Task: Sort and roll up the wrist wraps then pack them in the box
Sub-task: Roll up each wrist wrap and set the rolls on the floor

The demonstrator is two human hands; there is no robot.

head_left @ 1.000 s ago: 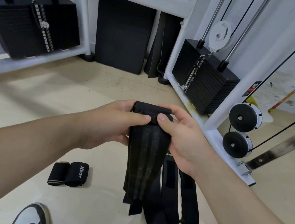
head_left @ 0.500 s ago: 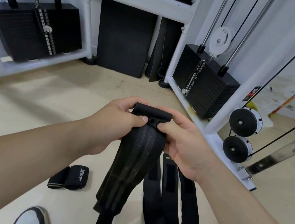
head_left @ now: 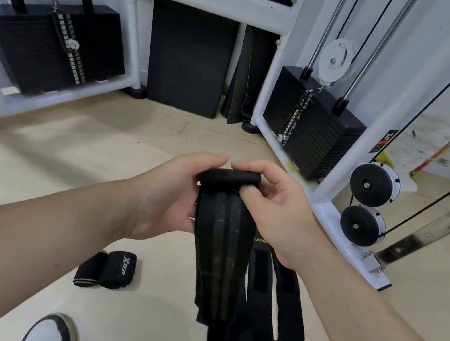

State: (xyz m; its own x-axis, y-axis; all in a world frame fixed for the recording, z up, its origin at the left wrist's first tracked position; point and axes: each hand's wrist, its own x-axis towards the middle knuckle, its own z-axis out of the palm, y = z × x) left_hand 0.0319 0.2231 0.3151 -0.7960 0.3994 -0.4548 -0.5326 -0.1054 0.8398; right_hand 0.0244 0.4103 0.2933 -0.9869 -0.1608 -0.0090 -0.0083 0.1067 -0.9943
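The left hand (head_left: 171,194) and right hand (head_left: 280,210) meet at the top of a long black wrist wrap (head_left: 225,230). Each grip pinches its rolled-up end (head_left: 230,176) with curled fingers, while the rest of the strap hangs down above the floor (head_left: 40,153). Below the right forearm several unrolled black wraps (head_left: 285,316) lie side by side on the floor, and two rolled wraps (head_left: 107,269) sit touching each other further left, near a shoe (head_left: 51,332).
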